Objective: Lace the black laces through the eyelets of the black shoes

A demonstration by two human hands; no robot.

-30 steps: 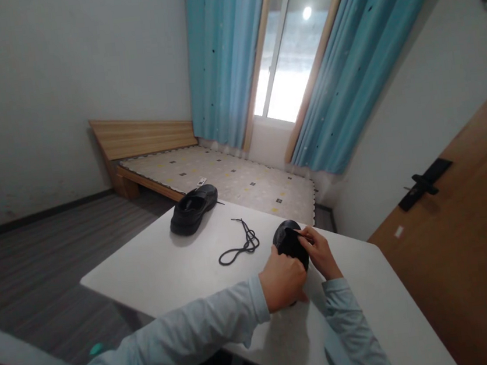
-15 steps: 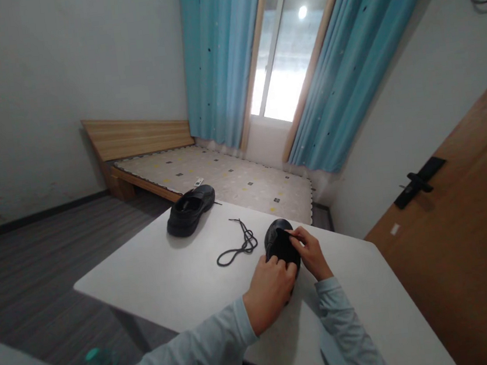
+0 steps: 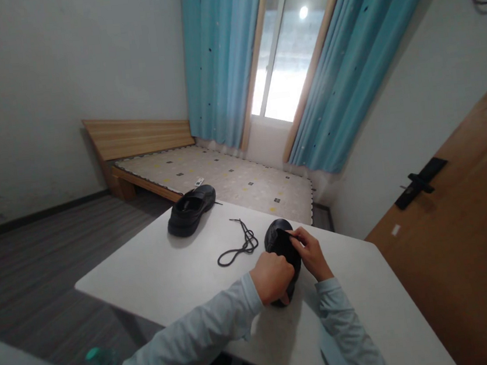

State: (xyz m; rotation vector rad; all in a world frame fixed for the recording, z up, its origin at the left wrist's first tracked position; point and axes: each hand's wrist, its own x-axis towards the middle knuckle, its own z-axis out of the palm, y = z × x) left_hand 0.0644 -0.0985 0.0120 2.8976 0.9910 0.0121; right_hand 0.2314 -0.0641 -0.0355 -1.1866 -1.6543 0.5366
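Observation:
A black shoe (image 3: 278, 236) stands on the white table, its toe pointing away from me. My left hand (image 3: 273, 276) is curled over the shoe's opening, with the fingertips hidden and the thumb low near the heel. Along the right side of the upper, my right hand (image 3: 309, 250) pinches the edge of the shoe near the lacing area. To the left of it lies a loose black shoelace (image 3: 242, 247), looped on the tabletop. The other black shoe (image 3: 190, 211) rests at the table's far left edge, untouched.
The white table (image 3: 149, 281) has a bed (image 3: 225, 173) behind it. On the right is a wooden door (image 3: 464, 227) with a black handle. A bottle with a green cap (image 3: 95, 355) stands on the floor at lower left.
My left hand has turned over and lifted at the wrist, its knuckles now higher and its thumb lower by the heel. The right hand keeps its pinch in about the same place.

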